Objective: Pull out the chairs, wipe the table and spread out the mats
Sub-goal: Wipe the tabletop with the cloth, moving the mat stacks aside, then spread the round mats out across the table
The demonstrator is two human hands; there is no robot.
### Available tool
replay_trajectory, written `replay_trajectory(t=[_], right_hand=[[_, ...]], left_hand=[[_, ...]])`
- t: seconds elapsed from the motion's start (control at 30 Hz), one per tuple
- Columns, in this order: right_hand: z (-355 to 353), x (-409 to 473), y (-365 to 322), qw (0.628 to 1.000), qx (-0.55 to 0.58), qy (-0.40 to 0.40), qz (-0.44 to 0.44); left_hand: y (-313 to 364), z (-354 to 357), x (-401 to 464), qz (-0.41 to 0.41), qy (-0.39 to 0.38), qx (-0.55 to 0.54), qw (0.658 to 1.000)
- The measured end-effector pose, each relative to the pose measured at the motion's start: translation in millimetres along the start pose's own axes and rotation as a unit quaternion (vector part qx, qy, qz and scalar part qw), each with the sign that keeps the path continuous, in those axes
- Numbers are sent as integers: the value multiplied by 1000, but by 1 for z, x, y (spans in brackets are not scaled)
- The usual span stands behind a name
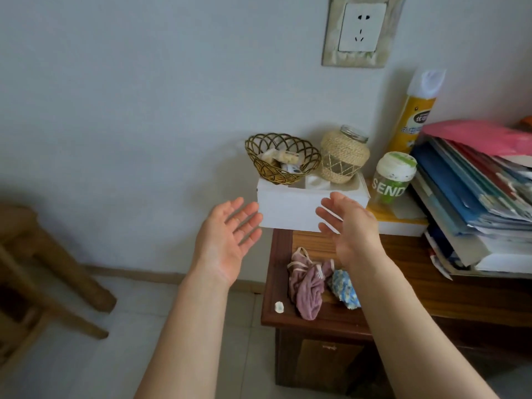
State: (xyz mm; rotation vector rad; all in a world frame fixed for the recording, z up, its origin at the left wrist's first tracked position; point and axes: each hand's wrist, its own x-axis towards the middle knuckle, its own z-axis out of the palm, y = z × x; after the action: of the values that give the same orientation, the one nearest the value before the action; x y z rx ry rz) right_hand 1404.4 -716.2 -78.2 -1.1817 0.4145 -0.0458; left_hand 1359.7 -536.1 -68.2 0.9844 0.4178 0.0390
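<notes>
A dark wooden table (460,292) stands against the wall at the right. A white box (290,208) sits at its far left corner and juts past the table's left edge. On the box rest a wicker basket (280,159) and a rope-wrapped glass jar (344,158). My left hand (230,240) is open, palm up, just left of the box. My right hand (352,226) is open in front of the box's right half. Neither hand holds anything. A crumpled pink cloth (308,286) and a blue floral cloth (344,286) lie on the table below my right hand. A wooden chair (43,272) shows at the left edge.
A tall stack of books and folders (478,203) fills the table's right side. A yellow spray can (414,116) and a white-lidded jar (393,177) stand by the wall. A wall socket (362,27) is above. A small white scrap (278,307) lies near the table's front corner. Tiled floor lies between chair and table.
</notes>
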Motion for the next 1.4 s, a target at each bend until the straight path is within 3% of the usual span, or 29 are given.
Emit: replay_trajectory(t=[0.2, 0.47, 0.97, 1.4], right_hand=[[51, -44, -20, 989, 27, -141, -37], [136, -93, 4, 967, 19, -255, -9], [349, -241, 127, 920, -12, -389, 51], [506, -335, 229, 886, -30, -447, 119]], left_hand=[[39, -36, -18, 63, 12, -44, 997], [92, -117, -55, 145, 74, -79, 984], [206, -357, -139, 226, 236, -116, 938], [281, -526, -168, 230, 332, -122, 907]])
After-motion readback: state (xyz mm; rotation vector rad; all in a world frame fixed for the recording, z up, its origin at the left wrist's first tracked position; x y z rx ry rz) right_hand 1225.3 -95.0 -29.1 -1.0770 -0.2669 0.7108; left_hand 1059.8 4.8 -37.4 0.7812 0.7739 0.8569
